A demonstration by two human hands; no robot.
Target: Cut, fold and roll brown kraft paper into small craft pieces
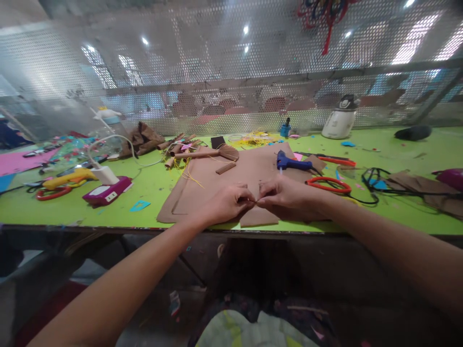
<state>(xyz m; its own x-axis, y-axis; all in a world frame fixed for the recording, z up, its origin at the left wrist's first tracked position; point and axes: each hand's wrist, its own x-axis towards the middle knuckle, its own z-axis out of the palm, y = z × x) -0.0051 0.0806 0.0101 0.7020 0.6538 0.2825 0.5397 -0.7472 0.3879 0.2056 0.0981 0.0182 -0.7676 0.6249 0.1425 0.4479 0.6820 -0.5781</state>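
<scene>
Over the near edge of the brown paper sheets (206,185), my left hand (231,202) and my right hand (278,193) meet fingertip to fingertip. Both are closed in a pinch. Between them is something tiny and brownish, too small to make out. Just beneath lies a cut piece of brown paper (258,220) at the table's front edge. A blue glue gun (294,163) rests on the paper beyond my right hand. Orange-handled scissors (329,184) lie right of that hand. A short brown paper strip (225,168) and a rolled paper tube with a fan-shaped end (228,152) lie farther back.
Brown paper rolls (177,152) and yellow string (256,139) are at the back. On the left are a purple power socket (107,192) with a white charger and a yellow glue gun (70,178). A white bottle (340,118) stands before the perforated metal screen (235,72). Black cables lie right.
</scene>
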